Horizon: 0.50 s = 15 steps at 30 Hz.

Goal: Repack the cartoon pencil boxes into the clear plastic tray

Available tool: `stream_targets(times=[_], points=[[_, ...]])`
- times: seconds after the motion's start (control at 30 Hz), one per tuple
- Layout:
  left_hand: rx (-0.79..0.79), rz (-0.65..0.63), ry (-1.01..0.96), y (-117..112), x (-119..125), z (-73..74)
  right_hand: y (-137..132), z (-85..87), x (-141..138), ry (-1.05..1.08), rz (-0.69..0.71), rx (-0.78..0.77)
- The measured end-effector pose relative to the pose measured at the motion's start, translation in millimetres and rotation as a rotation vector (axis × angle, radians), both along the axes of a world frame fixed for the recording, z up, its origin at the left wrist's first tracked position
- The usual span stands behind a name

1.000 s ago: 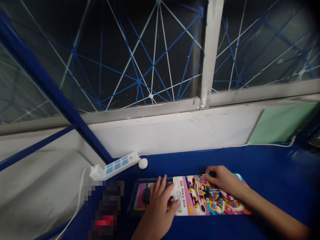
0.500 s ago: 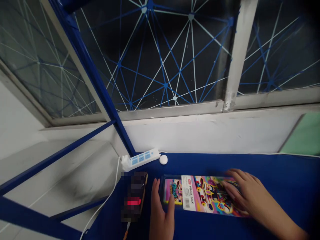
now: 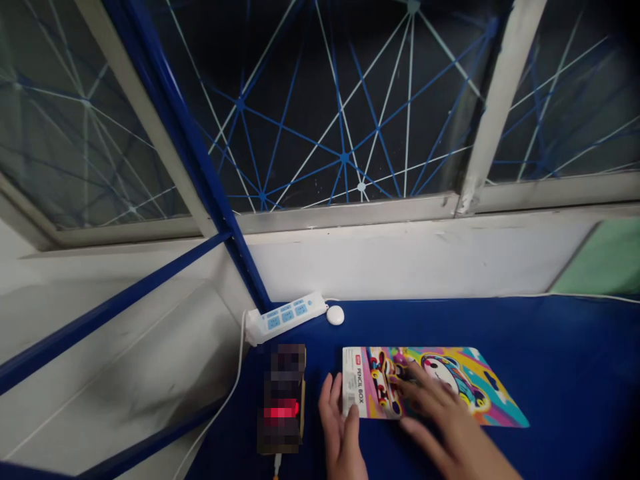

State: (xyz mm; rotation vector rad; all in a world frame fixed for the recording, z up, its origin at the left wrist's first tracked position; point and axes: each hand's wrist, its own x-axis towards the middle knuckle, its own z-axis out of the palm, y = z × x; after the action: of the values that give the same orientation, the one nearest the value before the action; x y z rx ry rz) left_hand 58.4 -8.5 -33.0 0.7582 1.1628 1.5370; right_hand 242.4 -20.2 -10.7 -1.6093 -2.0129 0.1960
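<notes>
Two bare hands at one printed pack (image 3: pixel 445 367) labelled "PENCIL BOX". Pack appears flat on the blue surface (image 3: pixel 525 333), long side roughly parallel to the back edge, well in from the left edge. Front edge out of view.

Left hand (image 3: pixel 343 427): fingers loosely curved beside the pack's left end, thumb over its front left corner; cannot tell if it grips. Right hand (image 3: pixel 445 417): fingers spread over the pack's middle, blurred, grasping nothing; contact unclear.

Step in hand, as judged: steadying or handling the pack. Next move would call for the left thumb and fingers to bear on that end while the right fingers find an edge.

Also noted: power strip (image 3: pixel 293 315) at the back left corner; white round object (image 3: pixel 335 315) just beside it; dark blurred-out device (image 3: pixel 285 377) near the left edge.
</notes>
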Motion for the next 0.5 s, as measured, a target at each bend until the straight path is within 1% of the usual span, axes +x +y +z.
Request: stream_targets(times=[0.07, 0.1, 0.13, 0.17, 0.2, 0.27, 0.33, 0.43, 0.5], points=[[-0.008, -0.013, 0.004, 5, -7, -2.0, -4, 6.6, 51, 0.207, -0.274, 0.031], [-0.009, -0.024, 0.027, 8, -11, -2.4, -5, 7.5, 76, 0.329, -0.399, 0.006], [-0.009, -0.038, 0.059, 12, -14, -2.5, -6, 7.5, 98, 0.378, -0.476, -0.016], [-0.014, -0.057, 0.094, 16, -18, -2.4, -6, 7.0, 116, 0.427, -0.494, -0.053], [-0.031, -0.08, 0.133, 20, -22, -2.0, -6, 6.4, 129, 0.467, -0.485, -0.095], [-0.091, -0.133, 0.221, 27, -29, -0.6, -2, 5.1, 139, 0.54, -0.409, -0.165], [-0.114, -0.192, 0.28, 32, -34, 2.2, 3, 4.7, 137, 0.624, -0.341, -0.195], [-0.034, -0.27, 0.312, 37, -36, 9.6, 4, 5.3, 129, 0.728, -0.292, -0.162], [0.011, -0.284, 0.357, 38, -35, 15.2, 1, 5.5, 128, 0.763, -0.277, -0.119]])
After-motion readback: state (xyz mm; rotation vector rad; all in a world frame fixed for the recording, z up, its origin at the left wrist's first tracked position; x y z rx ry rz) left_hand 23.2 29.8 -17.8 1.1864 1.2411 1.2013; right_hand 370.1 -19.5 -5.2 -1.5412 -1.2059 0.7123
